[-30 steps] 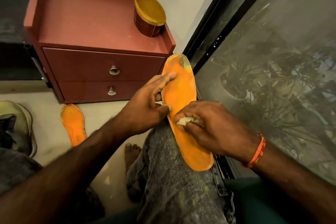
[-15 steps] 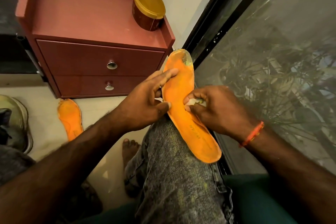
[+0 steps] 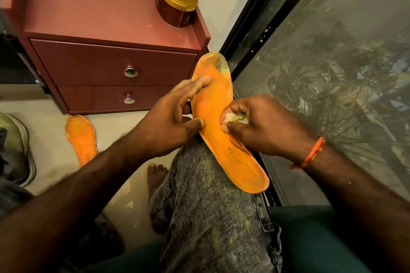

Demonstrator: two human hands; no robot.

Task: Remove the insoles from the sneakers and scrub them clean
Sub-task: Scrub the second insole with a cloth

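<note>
An orange insole (image 3: 224, 139) lies along my right knee, its worn toe end pointing at the cabinet. My left hand (image 3: 168, 122) grips its left edge, thumb on top and fingers stretched along the forepart. My right hand (image 3: 264, 126) pinches a small whitish wad of cloth (image 3: 233, 117) and presses it onto the middle of the insole. A second orange insole (image 3: 82, 139) lies flat on the floor by the cabinet's foot. A pale sneaker (image 3: 15, 150) sits at the left edge, partly cut off.
A red two-drawer cabinet (image 3: 115, 66) stands ahead, with a brown tub with a yellow lid (image 3: 175, 0) on top. A dark-framed glass window (image 3: 332, 73) runs along the right. My bare foot (image 3: 156, 173) rests on the pale floor.
My right hand with the cloth has moved up the insole from near the heel to its middle. The heel end of the insole now shows below my hand. My left hand kept its grip.
</note>
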